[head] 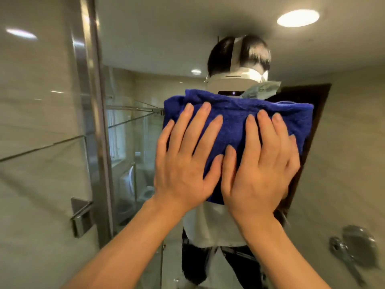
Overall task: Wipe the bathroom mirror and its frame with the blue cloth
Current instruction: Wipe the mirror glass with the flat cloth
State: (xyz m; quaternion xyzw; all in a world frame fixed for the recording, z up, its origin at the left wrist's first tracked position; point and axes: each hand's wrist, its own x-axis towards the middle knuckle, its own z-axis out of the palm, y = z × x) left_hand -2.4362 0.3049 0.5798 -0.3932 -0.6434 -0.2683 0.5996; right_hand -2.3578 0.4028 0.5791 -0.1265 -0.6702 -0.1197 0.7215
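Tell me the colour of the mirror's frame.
Silver metal frame, seen best in the head view.

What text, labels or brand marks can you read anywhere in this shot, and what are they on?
None readable. The blue cloth under the left hand and right hand is plain; the mirror and its metal frame carry no visible lettering. The reflected headset shows no legible mark.

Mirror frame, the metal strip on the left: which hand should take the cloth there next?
Probably left. The left hand presses the blue cloth on the side nearer the frame; the right hand would cross over.
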